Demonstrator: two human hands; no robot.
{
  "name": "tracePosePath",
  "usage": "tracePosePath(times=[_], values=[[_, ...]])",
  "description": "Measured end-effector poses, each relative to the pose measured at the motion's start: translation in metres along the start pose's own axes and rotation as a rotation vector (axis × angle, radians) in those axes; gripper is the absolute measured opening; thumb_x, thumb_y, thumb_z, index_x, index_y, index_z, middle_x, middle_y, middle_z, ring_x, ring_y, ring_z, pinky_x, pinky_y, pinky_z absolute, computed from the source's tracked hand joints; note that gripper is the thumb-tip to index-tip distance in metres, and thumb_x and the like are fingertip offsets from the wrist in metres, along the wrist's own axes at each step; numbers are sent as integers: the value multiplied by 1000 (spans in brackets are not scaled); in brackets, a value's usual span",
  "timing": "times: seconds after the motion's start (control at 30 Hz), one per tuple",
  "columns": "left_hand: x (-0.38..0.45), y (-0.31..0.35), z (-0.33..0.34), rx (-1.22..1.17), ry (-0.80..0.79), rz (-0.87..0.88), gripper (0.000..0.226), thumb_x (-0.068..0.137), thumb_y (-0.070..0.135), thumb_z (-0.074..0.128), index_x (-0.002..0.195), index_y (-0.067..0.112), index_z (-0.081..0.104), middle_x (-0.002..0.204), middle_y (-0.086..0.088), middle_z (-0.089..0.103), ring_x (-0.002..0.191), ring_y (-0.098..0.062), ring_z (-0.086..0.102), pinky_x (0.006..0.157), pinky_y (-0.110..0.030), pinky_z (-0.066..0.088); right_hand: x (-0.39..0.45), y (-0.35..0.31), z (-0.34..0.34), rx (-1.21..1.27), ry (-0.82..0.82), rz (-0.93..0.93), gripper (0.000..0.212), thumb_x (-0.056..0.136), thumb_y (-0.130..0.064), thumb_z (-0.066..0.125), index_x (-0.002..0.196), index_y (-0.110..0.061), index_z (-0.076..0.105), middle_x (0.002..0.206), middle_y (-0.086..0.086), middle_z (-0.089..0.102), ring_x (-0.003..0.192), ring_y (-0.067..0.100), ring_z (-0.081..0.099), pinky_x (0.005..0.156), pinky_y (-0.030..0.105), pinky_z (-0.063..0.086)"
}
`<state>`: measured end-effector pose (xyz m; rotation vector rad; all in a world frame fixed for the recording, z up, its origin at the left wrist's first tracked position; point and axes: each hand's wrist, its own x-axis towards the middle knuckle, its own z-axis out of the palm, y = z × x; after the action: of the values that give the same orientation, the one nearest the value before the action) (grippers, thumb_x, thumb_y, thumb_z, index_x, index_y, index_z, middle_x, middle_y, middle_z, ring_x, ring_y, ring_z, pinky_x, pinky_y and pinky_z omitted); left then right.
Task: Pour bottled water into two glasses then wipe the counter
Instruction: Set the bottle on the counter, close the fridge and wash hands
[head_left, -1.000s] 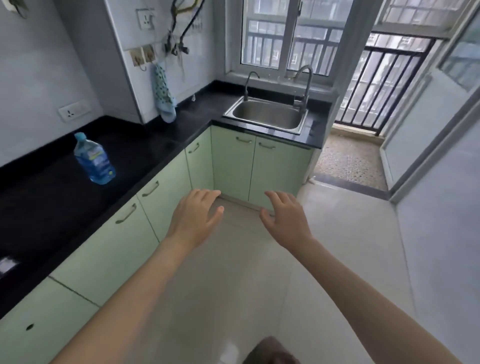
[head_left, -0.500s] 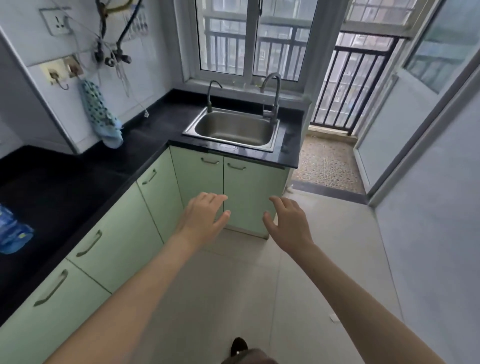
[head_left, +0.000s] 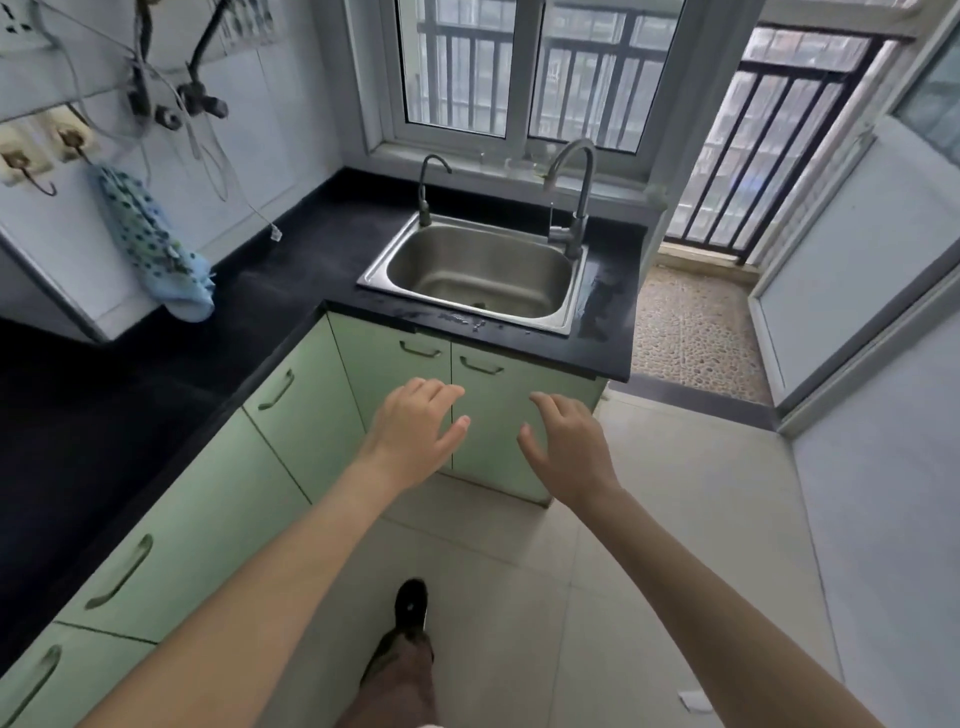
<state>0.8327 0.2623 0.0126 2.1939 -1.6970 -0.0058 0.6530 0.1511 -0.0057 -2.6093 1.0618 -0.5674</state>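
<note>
water bottle gone; black counter wet

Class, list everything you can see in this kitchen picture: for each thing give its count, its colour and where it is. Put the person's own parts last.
counter: one, black, L-shaped along the left and far walls
sink: one, steel, set in the far counter
taps: two, grey, behind the sink
cloth: one, blue with dots, hanging from a wall hook
cabinet doors: several, pale green, under the counter
window: one, white frame, above the sink
railing: one, black, beyond the doorway
left hand: one, fingers relaxed, holding nothing
right hand: one, fingers relaxed, holding nothing
shoe: one, black, on the floor
</note>
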Motion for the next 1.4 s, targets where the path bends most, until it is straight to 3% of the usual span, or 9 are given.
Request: tracePosePath(times=[0.2, 0.33, 0.57, 0.8, 1.1, 1.4], values=[[98, -61, 19, -12, 36, 39, 38, 91, 31, 56, 122, 10, 61, 113, -6, 65, 107, -25, 56, 91, -37, 43, 105, 8, 32, -26, 13, 3, 43, 92, -24, 60, 129, -2, 58, 119, 14, 64, 112, 33, 56, 95, 41, 44], [179, -100, 17, -14, 41, 96, 40, 92, 32, 54, 127, 11, 58, 119, -3, 63, 113, -22, 53, 97, -35, 39, 189, 7, 47, -44, 48, 17, 38, 89, -22, 62, 122, -1, 61, 109, 15, 67, 101, 35, 60, 86, 41, 48], [294, -158, 11, -37, 40, 205, 46, 96, 32, 49, 138, 14, 49, 133, 0, 57, 126, -18, 47, 107, -33, 34, 305, 11, 60, -69, 82, 41, 42, 89, -21, 63, 124, 1, 60, 114, 16, 67, 105, 35, 61, 90, 41, 49], [352, -186, 59, -45, -86, 175, 49, 97, 36, 46, 141, 16, 45, 139, -2, 53, 131, -19, 43, 110, -34, 30, 362, 35, 97, -64, 0, 105, 44, 93, -25, 59, 131, -2, 57, 121, 14, 64, 113, 32, 57, 94, 38, 43], [429, -208, 109, -29, -228, 60, 46, 96, 36, 45, 138, 16, 48, 132, 1, 56, 122, -18, 47, 103, -30, 32, 440, 86, 135, -20, -178, 172, 40, 94, -26, 56, 128, -4, 57, 116, 13, 65, 107, 34, 57, 89, 41, 45], [500, -215, 122, -58, -240, 32, 44, 95, 35, 48, 134, 15, 51, 128, -2, 58, 118, -22, 50, 98, -34, 39, 511, 112, 147, 5, -245, 197, 42, 95, -27, 51, 133, -8, 53, 124, 9, 61, 116, 30, 53, 95, 39, 43]])
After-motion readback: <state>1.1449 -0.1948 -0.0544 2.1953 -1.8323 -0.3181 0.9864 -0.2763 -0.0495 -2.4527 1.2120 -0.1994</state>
